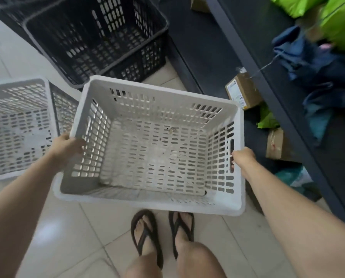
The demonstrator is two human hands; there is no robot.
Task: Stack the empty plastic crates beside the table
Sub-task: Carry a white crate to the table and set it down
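An empty white slotted crate [153,141] hangs above the tiled floor in front of me, held on both short sides. My left hand [66,146] grips its left rim. My right hand [243,157] has its fingers through the handle slot on the right wall. A second white crate [17,127] stands on the floor to the left, empty. Behind them sits a black crate [95,39], nested in another black one. The dark table [268,87] runs along the right side.
Under the table lie cardboard parcels [243,93] and green bags [267,119]. On the table top are blue clothes [316,63] and green packages [340,23]. My feet in sandals [161,235] stand on pale floor tiles right below the held crate.
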